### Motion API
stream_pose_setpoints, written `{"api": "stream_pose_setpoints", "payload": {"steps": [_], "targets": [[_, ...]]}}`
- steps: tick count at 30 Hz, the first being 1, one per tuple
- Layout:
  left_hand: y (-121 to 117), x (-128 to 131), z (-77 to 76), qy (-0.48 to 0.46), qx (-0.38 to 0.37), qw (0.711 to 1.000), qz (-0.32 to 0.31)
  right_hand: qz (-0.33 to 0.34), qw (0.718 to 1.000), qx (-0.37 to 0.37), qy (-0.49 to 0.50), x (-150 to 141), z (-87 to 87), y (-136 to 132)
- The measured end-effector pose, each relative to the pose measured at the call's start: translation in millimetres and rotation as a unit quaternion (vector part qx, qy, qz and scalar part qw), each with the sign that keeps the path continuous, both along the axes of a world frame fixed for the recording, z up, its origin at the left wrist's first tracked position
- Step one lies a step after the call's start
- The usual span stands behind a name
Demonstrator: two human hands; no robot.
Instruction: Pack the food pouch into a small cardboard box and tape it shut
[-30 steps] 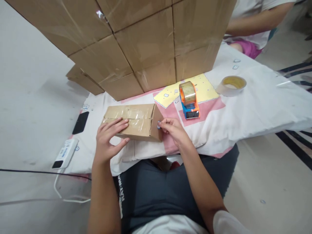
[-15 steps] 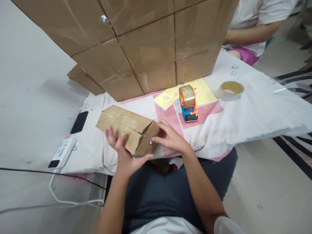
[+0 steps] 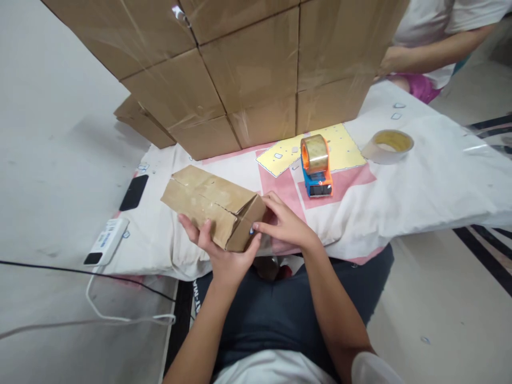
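Observation:
A long brown cardboard box (image 3: 216,200) lies tilted at the near edge of the table, a dark seam gaping where its top meets the right end. My left hand (image 3: 224,256) grips the near side, fingers over the top and thumb up against the end face. At that same end, my right hand (image 3: 286,221) holds the box, its thumb on the end face and its fingers round the far corner. Beyond them stands an orange and blue tape dispenser (image 3: 317,165) loaded with clear tape.
A wall of taped cartons (image 3: 256,74) rises at the back. A tape roll (image 3: 388,146) sits to the right, a black phone (image 3: 134,192) and white power strip (image 3: 107,240) to the left. Another person's arm (image 3: 432,53) is at the upper right. Cables (image 3: 120,319) hang at lower left.
My left hand has shifted right along the box, and its thumb has come up against the end face. My right hand keeps its hold. The whole view has shifted slightly.

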State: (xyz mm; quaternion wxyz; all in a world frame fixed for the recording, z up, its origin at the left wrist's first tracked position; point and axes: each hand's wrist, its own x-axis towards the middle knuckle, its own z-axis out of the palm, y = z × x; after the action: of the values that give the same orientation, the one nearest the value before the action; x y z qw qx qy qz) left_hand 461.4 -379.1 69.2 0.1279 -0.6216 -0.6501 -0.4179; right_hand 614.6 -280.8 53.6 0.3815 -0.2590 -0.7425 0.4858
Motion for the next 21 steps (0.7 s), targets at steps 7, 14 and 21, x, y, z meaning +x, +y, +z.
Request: {"api": "stream_pose_setpoints", "payload": {"steps": [7,14,21], "targets": [[-0.3,0.3,-0.8,-0.011,-0.006,1.0,-0.006,-0.001,1.0,-0.002,-0.006,1.9,1.1,0.3],[-1.3,-0.2,-0.6,-0.01,0.004,1.0,-0.016,0.001,1.0,-0.014,-0.013,2.8,1.8,0.4],[-0.6,1.8,-2.7,-0.01,-0.004,1.0,0.017,-0.001,1.0,-0.005,-0.005,1.9,1.7,0.1]]}}
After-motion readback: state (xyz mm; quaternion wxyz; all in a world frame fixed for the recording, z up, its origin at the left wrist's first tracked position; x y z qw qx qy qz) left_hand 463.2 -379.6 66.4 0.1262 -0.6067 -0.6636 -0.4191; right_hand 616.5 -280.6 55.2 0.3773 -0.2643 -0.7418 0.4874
